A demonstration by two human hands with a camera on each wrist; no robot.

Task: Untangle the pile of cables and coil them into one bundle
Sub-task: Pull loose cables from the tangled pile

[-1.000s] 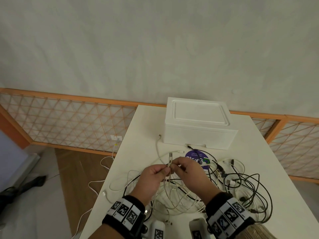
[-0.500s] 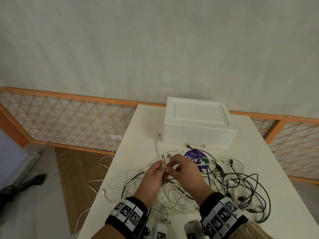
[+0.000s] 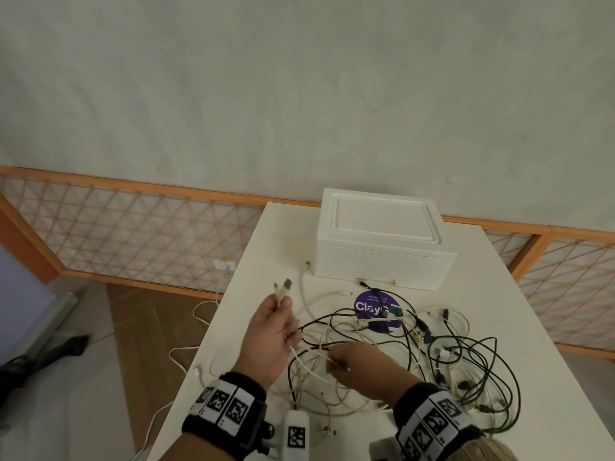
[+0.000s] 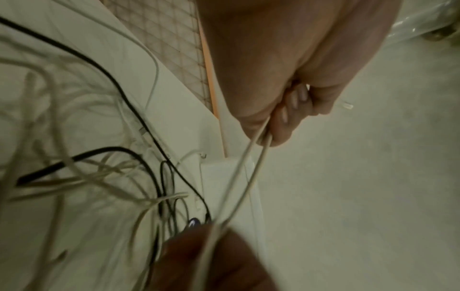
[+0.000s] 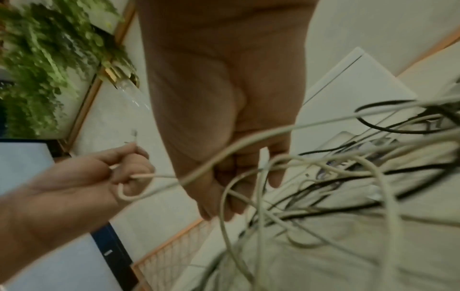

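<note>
A tangle of black and white cables point(image 3: 432, 354) lies on the white table point(image 3: 499, 294). My left hand point(image 3: 281, 311) is raised left of the pile and grips two white cable ends, whose connectors point(image 3: 283, 287) stick up above the fist. The left wrist view shows the left hand point(image 4: 283, 118) with fingers curled round both white strands point(image 4: 251, 167). My right hand point(image 3: 332, 364) is lower and nearer to me, pinching the same white strands at the pile's edge. In the right wrist view the right hand point(image 5: 231, 177) has its fingers curled round white cable, with the left hand point(image 5: 127, 173) beside it.
A closed white foam box point(image 3: 382, 241) stands at the table's far side. A round purple sticker point(image 3: 372, 304) lies under the cables. One white cable point(image 3: 179, 357) hangs off the left table edge to a wall socket point(image 3: 224, 265). An orange lattice fence point(image 3: 133, 234) runs behind.
The hands were together at the connectors. Now my left hand has moved left and up with the two ends, and my right hand has slid down the strands toward me.
</note>
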